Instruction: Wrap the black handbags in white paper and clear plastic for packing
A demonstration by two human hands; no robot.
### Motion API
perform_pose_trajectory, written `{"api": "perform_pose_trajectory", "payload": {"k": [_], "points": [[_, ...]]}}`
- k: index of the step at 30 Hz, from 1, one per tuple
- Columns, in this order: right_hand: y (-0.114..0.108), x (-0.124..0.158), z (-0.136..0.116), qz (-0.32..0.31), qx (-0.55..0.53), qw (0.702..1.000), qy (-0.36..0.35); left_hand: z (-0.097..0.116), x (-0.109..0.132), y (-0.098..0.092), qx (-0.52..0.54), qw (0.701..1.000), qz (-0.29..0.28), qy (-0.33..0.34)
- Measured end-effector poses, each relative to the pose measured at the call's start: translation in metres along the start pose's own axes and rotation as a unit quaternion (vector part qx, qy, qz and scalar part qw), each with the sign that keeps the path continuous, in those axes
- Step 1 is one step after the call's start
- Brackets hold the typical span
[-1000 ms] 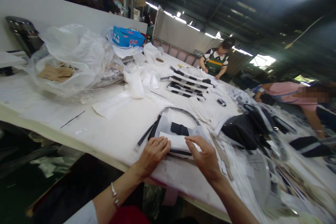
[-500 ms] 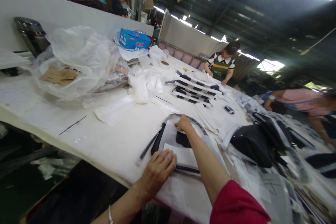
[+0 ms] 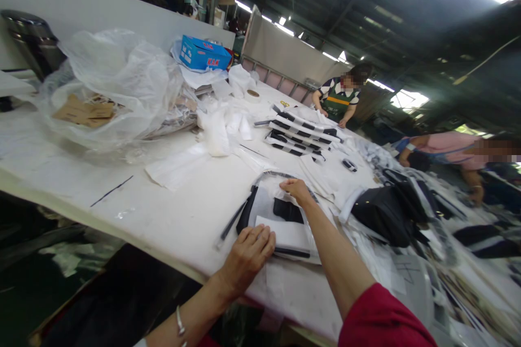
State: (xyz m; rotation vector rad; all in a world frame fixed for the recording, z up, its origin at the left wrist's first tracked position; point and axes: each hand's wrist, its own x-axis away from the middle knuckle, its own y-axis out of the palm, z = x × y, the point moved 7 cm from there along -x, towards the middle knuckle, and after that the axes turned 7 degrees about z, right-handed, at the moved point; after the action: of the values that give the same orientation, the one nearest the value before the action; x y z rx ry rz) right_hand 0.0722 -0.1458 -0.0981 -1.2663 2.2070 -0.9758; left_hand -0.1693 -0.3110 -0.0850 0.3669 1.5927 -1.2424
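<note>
One flat black bag-shaped piece (image 3: 245, 216) with a curved black handle (image 3: 271, 173) lies near the front edge of the broad white table (image 3: 183, 217), and from my remote seat I have it mid-view. My left hand (image 3: 249, 249) rests, fingers bent and side by side, on the left end of a rectangular white sheet (image 3: 288, 233) laid across the near part of that piece; I cannot tell whether this grip pinches the sheet or only presses it. My right hand (image 3: 298, 192) reaches to the far side, near the handle, its grip drawn in so that thumb and fingertips nearly meet; I cannot tell whether they have caught any of the thin translucent sheeting (image 3: 262, 206) about them (a slim silver bracelet (image 3: 180, 321) circles the left wrist, and a red fabric sleeve (image 3: 382, 317) covers part of the right arm). Beyond, several black-and-white banded strips (image 3: 301, 133) lie stacked, and a soft black bag (image 3: 380, 214) lies to the right. To the left I see a crumpled clear plastic sack (image 3: 122, 59) holding brown cardboard pieces (image 3: 83, 111), with a blue box (image 3: 205, 54) lettered in red behind it. A co-worker (image 3: 340, 103) in a green apron is farther off, across the table.
</note>
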Motion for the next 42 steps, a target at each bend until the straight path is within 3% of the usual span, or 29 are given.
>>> {"api": "perform_pose_trajectory", "payload": {"k": [6, 14, 17, 20, 25, 28, 32, 36, 42], "points": [[-0.021, 0.003, -0.014, 0.038, -0.121, 0.992, 0.013, 0.000, 0.000, 0.000, 0.000, 1.000, -0.009, 0.015], [-0.057, 0.017, -0.054, 0.075, -0.220, 0.970, -0.067, 0.001, -0.003, -0.002, 0.005, 1.000, -0.002, 0.018], [-0.069, 0.039, -0.070, 0.065, -0.233, 0.965, -0.100, 0.001, -0.002, -0.001, 0.006, 1.000, -0.011, 0.019], [-0.075, 0.080, -0.079, 0.040, -0.182, 0.968, -0.165, 0.001, -0.001, 0.000, 0.011, 1.000, -0.017, 0.020], [-0.056, 0.164, -0.057, -0.007, -0.015, 0.947, -0.320, 0.002, -0.003, -0.002, 0.012, 1.000, -0.006, 0.019], [-0.042, 0.193, -0.035, 0.029, 0.036, 0.926, -0.374, 0.001, -0.004, -0.003, 0.012, 1.000, -0.012, 0.013], [-0.037, 0.214, -0.027, 0.083, 0.063, 0.898, -0.427, -0.001, -0.002, -0.002, 0.013, 0.999, -0.037, 0.000], [-0.039, 0.230, -0.029, 0.081, 0.068, 0.872, -0.477, -0.001, -0.001, 0.002, 0.036, 0.997, -0.059, 0.023], [-0.038, 0.238, -0.027, 0.065, 0.077, 0.868, -0.486, -0.001, 0.002, 0.000, 0.076, 0.995, -0.059, 0.027]]}}
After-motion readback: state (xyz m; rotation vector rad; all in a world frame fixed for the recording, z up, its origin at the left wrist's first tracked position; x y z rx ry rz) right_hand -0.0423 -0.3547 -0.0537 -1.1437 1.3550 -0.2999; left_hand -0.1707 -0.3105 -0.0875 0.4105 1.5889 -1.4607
